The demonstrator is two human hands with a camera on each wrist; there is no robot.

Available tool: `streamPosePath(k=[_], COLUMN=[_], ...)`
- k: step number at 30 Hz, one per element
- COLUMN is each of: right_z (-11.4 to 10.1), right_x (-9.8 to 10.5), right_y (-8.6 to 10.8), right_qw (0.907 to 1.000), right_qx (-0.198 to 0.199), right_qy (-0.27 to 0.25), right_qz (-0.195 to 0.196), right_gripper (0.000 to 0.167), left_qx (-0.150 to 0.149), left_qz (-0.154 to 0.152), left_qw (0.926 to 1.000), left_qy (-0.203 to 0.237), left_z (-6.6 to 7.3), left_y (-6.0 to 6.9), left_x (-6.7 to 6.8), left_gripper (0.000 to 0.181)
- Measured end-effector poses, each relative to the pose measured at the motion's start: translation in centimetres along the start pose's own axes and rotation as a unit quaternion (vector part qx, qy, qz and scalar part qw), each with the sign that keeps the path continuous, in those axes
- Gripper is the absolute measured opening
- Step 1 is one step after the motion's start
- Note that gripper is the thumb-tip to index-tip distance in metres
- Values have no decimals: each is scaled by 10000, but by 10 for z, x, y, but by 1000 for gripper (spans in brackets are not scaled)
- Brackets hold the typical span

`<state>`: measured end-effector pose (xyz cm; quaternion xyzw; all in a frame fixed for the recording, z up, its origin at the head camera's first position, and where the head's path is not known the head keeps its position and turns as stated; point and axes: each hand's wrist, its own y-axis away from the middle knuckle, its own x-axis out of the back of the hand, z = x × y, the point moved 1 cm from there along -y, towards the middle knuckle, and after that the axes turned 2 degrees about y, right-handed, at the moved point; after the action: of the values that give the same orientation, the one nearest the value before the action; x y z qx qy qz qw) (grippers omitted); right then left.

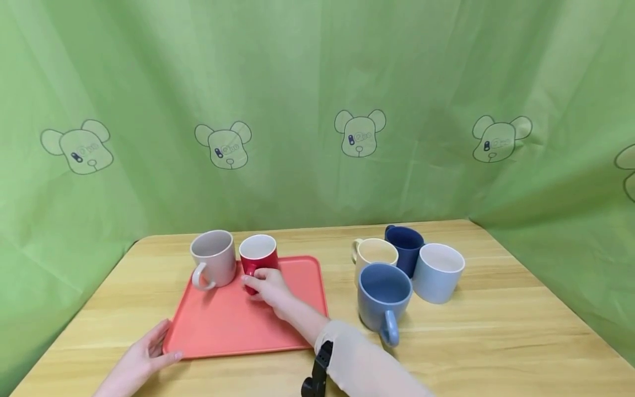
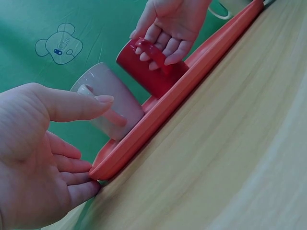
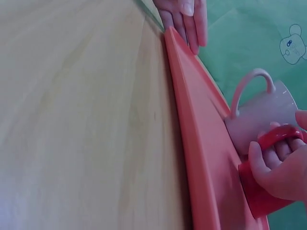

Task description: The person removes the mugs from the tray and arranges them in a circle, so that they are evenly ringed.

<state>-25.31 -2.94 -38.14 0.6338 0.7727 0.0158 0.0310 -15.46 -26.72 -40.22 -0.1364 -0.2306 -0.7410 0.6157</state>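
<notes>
On the coral tray (image 1: 233,331) stand two mugs: a greyish-pink mug (image 1: 216,259) at the back left corner, and a red mug (image 1: 259,256) with a white inside beside it. My right hand (image 1: 268,289) grips the red mug by its handle (image 3: 280,135), which faces me. In the left wrist view the red mug (image 2: 148,72) appears to sit on the tray's surface. At the tray's front left corner, my left hand (image 1: 144,353) touches the edge with its fingertips. Its thumb (image 2: 79,105) stands away from the tray, holding nothing.
Right of the tray is a cluster of mugs: a cream mug (image 1: 376,253), a navy mug (image 1: 408,248), a pale blue mug (image 1: 436,275) and a grey-blue mug (image 1: 379,303) nearest me. A green curtain (image 1: 297,182) surrounds the wooden table (image 1: 471,342) at back and sides.
</notes>
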Motion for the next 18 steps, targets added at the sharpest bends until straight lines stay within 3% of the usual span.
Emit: streamPosePath(k=[9,13,18], right_z=[-1,-10,-30], right_x=[11,16,23], right_y=[3,9,21], right_qw=[9953,9964,9981], right_qx=[489,313,368], right_qy=[-38,-331,-378], right_qz=[836,710,321], right_gripper=[19,21,23], left_qx=[-2,-37,32], left_qz=[-49,-64,-67], left_qw=[10000,10000,10000], left_qy=[17,59,25], left_z=[-2,-2,-1], left_y=[-1,0,-1], left_x=[-1,-1,0], left_gripper=[84,84,83])
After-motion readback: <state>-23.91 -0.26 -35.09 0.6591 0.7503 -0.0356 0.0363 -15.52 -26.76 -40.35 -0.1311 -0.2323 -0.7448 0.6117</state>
